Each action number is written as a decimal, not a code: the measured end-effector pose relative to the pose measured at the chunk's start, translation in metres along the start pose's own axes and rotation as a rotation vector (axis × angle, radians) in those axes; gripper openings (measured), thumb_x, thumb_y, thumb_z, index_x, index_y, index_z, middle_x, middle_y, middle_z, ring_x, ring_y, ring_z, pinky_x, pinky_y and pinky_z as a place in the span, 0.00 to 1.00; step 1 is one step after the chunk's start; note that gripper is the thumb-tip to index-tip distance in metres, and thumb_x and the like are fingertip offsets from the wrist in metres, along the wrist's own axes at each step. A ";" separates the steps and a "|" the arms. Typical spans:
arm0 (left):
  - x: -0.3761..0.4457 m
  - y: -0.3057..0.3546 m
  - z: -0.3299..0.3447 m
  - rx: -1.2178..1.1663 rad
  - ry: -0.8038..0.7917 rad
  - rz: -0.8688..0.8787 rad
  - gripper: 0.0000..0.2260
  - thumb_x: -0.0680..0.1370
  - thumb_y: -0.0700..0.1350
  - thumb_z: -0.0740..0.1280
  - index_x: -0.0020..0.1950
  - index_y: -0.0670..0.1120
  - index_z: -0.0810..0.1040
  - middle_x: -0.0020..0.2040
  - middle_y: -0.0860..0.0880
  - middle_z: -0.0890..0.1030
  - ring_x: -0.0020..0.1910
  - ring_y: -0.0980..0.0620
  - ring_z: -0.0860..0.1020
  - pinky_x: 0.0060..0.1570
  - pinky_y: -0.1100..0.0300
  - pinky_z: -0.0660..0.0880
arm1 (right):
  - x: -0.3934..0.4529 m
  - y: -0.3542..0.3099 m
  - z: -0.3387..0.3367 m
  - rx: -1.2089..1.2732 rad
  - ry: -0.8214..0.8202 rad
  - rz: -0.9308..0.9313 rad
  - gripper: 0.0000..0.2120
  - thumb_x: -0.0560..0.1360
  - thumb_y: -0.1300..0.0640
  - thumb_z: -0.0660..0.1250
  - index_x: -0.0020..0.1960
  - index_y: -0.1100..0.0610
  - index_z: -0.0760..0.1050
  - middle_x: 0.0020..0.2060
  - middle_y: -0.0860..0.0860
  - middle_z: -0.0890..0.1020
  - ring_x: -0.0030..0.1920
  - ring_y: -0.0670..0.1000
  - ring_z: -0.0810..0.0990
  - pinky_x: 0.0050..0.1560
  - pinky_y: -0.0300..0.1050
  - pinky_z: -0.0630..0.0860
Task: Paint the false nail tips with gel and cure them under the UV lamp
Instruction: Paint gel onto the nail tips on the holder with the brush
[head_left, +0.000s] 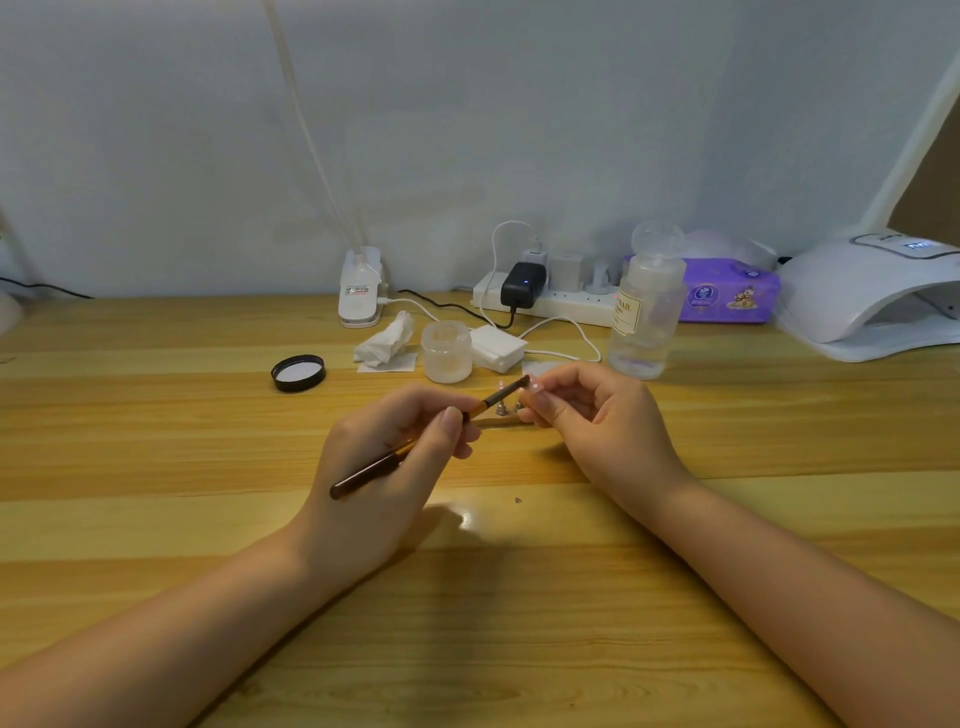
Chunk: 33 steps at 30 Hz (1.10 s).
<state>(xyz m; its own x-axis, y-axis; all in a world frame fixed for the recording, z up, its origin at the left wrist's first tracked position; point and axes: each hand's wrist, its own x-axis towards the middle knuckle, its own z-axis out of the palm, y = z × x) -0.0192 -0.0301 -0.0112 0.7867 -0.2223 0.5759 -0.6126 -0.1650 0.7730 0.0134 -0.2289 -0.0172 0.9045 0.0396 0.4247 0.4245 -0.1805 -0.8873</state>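
My left hand (400, 457) grips a dark gel brush (415, 444) with a gold ferrule, its bristle tip touching a small pale false nail tip (535, 385). My right hand (597, 415) pinches that nail tip on its stand between thumb and fingers. A wooden holder (501, 418) with more small stands lies on the table between my hands, partly hidden. An open frosted gel jar (447, 351) stands behind, its black lid (298, 372) lying to the left. The white UV lamp (872, 296) sits at the far right.
A clear liquid bottle (647, 306), cotton pads (496, 347), a crumpled tissue (387, 345), a power strip with chargers (545, 293), a purple wipes pack (727, 291) and a white clip lamp base (361, 291) line the back of the wooden table (208, 441).
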 end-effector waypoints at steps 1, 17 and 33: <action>0.001 0.000 0.001 0.014 0.006 -0.001 0.10 0.78 0.48 0.64 0.54 0.46 0.81 0.44 0.49 0.84 0.43 0.52 0.83 0.45 0.63 0.78 | 0.000 0.000 0.000 0.030 -0.010 0.007 0.05 0.73 0.61 0.70 0.44 0.51 0.79 0.41 0.49 0.86 0.44 0.47 0.85 0.48 0.42 0.81; -0.002 0.001 0.002 -0.011 -0.019 -0.016 0.10 0.77 0.49 0.63 0.54 0.48 0.81 0.45 0.50 0.85 0.44 0.53 0.84 0.47 0.64 0.78 | 0.001 0.002 -0.002 0.079 -0.011 0.009 0.07 0.73 0.62 0.70 0.44 0.50 0.79 0.41 0.47 0.86 0.43 0.48 0.85 0.43 0.35 0.79; 0.001 0.000 0.003 0.028 0.043 -0.023 0.08 0.78 0.41 0.63 0.53 0.44 0.81 0.44 0.48 0.84 0.43 0.54 0.83 0.46 0.62 0.79 | 0.000 0.001 -0.001 0.094 -0.027 0.020 0.05 0.70 0.56 0.71 0.45 0.54 0.79 0.42 0.51 0.86 0.44 0.50 0.85 0.47 0.42 0.81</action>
<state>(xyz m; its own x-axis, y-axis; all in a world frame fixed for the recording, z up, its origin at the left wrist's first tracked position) -0.0190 -0.0331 -0.0116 0.8027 -0.1772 0.5694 -0.5957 -0.1966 0.7787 0.0140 -0.2301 -0.0180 0.9130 0.0635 0.4030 0.4074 -0.0882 -0.9090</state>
